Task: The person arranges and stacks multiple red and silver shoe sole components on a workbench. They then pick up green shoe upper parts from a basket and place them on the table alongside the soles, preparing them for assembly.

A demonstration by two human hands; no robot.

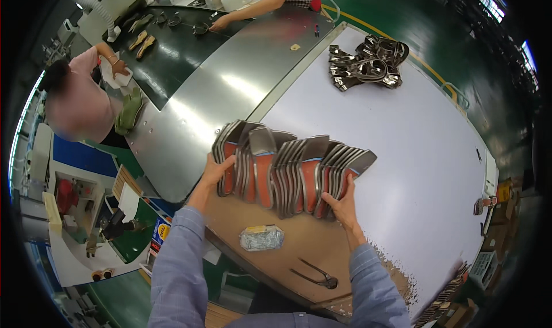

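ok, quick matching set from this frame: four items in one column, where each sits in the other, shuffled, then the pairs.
Items:
1. row of shoe-sole pieces
2. heap of dark pieces
3. plastic-wrapped packet
4. scissors

Places:
A. far end of the white tabletop
B. on the brown board, near its front edge
C. pressed between the left hand and right hand
D. on the brown board, just below the held row

Pairs: 1-C, 2-A, 3-D, 4-B
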